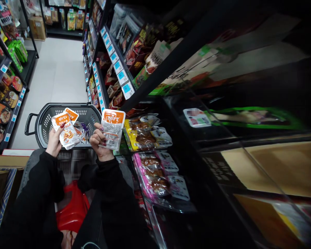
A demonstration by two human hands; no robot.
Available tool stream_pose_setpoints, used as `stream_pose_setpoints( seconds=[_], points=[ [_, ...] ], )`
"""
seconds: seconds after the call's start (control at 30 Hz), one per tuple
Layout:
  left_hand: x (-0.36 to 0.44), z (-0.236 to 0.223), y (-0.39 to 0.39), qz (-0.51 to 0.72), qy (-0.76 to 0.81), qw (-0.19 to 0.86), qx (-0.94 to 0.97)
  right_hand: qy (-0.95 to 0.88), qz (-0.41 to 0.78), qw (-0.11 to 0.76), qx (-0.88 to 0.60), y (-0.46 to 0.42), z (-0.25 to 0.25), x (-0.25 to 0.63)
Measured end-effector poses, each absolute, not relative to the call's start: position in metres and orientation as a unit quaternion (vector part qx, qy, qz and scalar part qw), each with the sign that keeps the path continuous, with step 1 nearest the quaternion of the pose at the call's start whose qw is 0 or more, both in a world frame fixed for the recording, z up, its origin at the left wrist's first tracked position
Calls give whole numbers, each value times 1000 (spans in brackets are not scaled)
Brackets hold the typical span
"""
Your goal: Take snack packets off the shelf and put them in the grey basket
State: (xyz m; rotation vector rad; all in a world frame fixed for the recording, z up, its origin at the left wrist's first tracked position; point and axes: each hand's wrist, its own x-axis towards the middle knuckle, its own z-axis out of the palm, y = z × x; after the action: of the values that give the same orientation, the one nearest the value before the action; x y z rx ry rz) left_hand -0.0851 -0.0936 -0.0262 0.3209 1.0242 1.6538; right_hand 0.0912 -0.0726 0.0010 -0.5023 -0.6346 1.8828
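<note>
My left hand [54, 141] is closed on several small orange-and-white snack packets [69, 135], fanned over the near side of a dark grey shopping basket [45, 116]. In my right hand [98, 141] a single orange-and-white snack packet [113, 129] is held upright, its printed side with small text and a barcode facing me. It is beside the basket's right end, close to the shelf. Inside the basket lie more small packets [84, 131], some with purple print, partly hidden behind my left hand's packets.
On the right shelf lie yellow-edged packs [142, 133] and pink-edged packs [155, 173] of brown food. Price labels [119, 69] line the shelf above. Another stocked shelf [5, 107] stands left of the aisle floor [54, 69]. A red plastic object [72, 207] is between my legs.
</note>
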Motion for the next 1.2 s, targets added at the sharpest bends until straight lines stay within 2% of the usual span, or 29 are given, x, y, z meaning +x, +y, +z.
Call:
stream_pose_setpoints(
  seconds=[0.37, 0.53, 0.6, 0.73, 0.87, 1.0, 1.2],
  points=[
    [-85, -25, -94, 699, 431, 554, 139, -309, 754, 509, -276, -73, 6, 90],
    [-89, -28, -93, 708, 434, 543, 124, -396, 757, 430, -292, -64, 1, 105],
    [-90, -28, -93, 712, 434, 539, 122, -450, 715, 399, -358, -53, -13, 115],
    [-91, -28, -93, 713, 438, 532, 135, -514, 521, 373, -571, -29, -55, 126],
    [-89, -27, -93, 709, 437, 534, 146, -507, 446, 394, -624, -13, -81, 117],
    [-87, -26, -94, 708, 436, 536, 151, -514, 407, 430, -621, -14, -69, 102],
    [-80, -24, -95, 702, 442, 537, 152, -603, 499, 444, -437, -54, -34, 68]
  ],
)
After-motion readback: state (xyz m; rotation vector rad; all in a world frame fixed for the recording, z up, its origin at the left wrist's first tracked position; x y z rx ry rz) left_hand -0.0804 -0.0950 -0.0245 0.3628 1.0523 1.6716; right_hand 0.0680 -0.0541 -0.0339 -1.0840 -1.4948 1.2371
